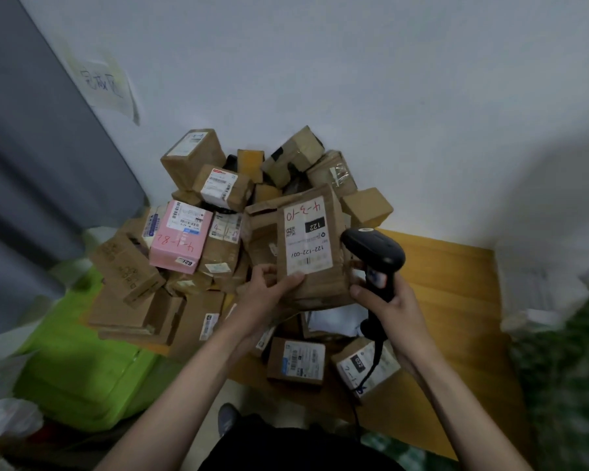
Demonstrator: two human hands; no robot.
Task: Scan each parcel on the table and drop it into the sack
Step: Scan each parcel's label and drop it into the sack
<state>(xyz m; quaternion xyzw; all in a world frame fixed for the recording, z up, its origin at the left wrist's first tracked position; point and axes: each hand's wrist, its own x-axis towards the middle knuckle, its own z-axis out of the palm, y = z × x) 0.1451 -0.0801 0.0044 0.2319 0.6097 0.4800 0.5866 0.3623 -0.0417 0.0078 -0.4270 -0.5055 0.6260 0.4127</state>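
My left hand [269, 290] grips the near left corner of a brown cardboard parcel [323, 287] and holds it tilted up over the pile. Its white label [308, 237] faces me, with red handwriting and a black "122" patch. In my right hand [393, 305] is a black handheld barcode scanner [376, 253], held by the handle, its head just right of the parcel's label. A cord hangs down from the handle. A heap of cardboard parcels [198, 185] covers the wooden table [456, 300], including a pink box [179, 236].
A bright green sack or bag [82, 379] sits at the table's left side, low. A white wall stands behind the pile, with a paper note [103, 83] taped up at left. White and green woven sacks [558, 351] lie at the right. Two labelled boxes [296, 360] rest near me.
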